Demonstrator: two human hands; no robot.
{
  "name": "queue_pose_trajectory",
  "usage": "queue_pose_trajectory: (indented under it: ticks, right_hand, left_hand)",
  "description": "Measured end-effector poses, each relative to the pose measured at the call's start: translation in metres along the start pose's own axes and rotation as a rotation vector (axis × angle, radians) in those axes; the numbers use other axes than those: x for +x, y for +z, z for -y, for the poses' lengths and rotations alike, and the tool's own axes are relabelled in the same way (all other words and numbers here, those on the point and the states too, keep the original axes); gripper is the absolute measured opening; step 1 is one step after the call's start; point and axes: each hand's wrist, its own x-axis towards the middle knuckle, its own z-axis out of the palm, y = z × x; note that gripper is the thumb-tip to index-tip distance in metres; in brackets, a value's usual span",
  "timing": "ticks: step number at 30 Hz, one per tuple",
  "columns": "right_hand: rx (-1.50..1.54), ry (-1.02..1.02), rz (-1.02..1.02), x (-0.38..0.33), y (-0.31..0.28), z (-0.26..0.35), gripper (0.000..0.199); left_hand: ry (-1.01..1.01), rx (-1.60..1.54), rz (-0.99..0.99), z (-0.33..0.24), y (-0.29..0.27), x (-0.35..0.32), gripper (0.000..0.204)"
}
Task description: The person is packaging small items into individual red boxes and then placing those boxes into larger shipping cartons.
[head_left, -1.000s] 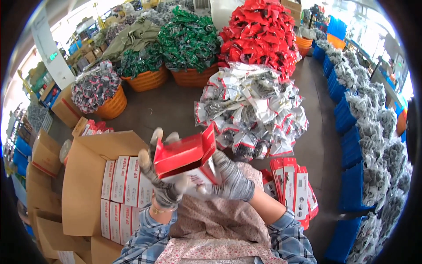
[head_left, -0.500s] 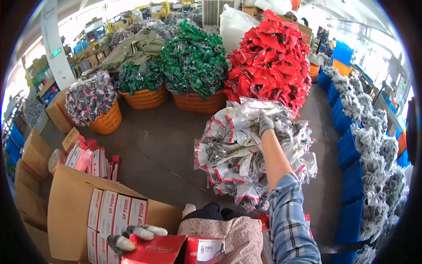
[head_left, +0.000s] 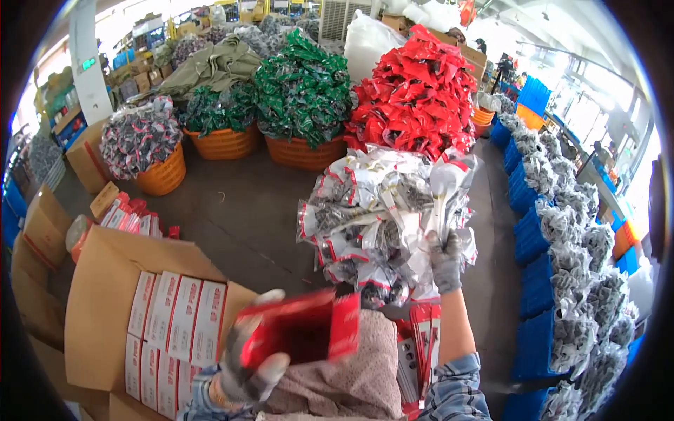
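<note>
The floor [head_left: 232,224] is packed for sorting by kind: each heap sits in its own place so nothing mixes. At the back, a tall heap of red packets [head_left: 414,98] and a heap of green packets [head_left: 302,91] spill over orange baskets [head_left: 302,151], with a smaller basket of dark packets [head_left: 144,140] off to the left. Along the right edge runs a row of blue crates [head_left: 533,238], each piled with grey-and-clear bags.

In the middle lies a pile of clear packets [head_left: 372,217] with red trim, close to the person so an arm can reach it. The right hand [head_left: 446,263], gloved, is stretched out to this pile and closed around one long packet [head_left: 444,193], lifting it clear of the rest.

To the left, an open cardboard carton [head_left: 105,302] stands with its flaps spread; inside, white boxes with red print [head_left: 172,323] stand on edge in tight rows, filling most of the space that shows.

The left hand [head_left: 249,368], also gloved, clasps a small red box [head_left: 302,337] close to the body over a cloth on the lap, mouth turned up and toward the pile. The box is blurred, so I cannot tell whether anything is inside it. More red-and-white flat boxes [head_left: 414,344] lie beside the right forearm.
</note>
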Motion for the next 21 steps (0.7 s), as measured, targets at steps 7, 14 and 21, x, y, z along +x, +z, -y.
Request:
queue_pose_trajectory:
  ticks: [7,14,21]
  right_hand:
    - [0.452,-0.035,-0.018,-0.100,-0.105,0.118,0.051]
    - [0.101,-0.005,0.334,-0.151,-0.161,0.217,0.045]
    - [-0.297,0.259,0.655,-0.152,-0.140,0.306,0.052]
  left_hand:
    - [0.567,0.586,-0.102,0.036,0.009,0.022,0.054]
    - [0.717,0.839,0.009,0.026,0.025,0.031,0.068]
    - [0.656,0.679,0.056,0.023,0.033,0.011,0.071]
